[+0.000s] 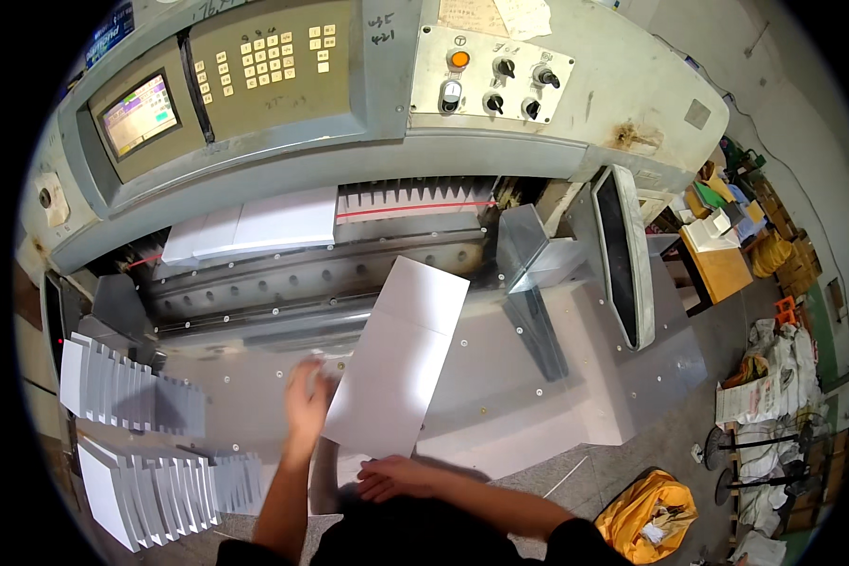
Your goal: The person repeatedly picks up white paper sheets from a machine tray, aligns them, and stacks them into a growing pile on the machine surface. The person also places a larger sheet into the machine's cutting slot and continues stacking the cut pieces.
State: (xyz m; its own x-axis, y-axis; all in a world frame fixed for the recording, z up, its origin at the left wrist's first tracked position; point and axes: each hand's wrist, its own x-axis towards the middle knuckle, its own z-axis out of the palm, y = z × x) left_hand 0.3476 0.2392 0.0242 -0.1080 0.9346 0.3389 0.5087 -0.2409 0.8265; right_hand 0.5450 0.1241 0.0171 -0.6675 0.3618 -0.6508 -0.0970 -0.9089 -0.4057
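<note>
A white paper stack lies slanted across the metal table of a paper cutting machine, with a faint line across its upper part. Just left of its edge, my left hand is raised, fingers apart and somewhat blurred, with nothing visible in it. My right hand is at the stack's near end, close to my body. Its fingers stretch leftward and hold nothing I can see; whether they touch the paper is unclear. Further white stacks lie under the machine's head, beside a red light line.
Fanned rows of white paper blocks stand at the left, with a second row nearer. A side guard and an upright metal plate rise at the right. A yellow sack sits on the floor. The control panel is above.
</note>
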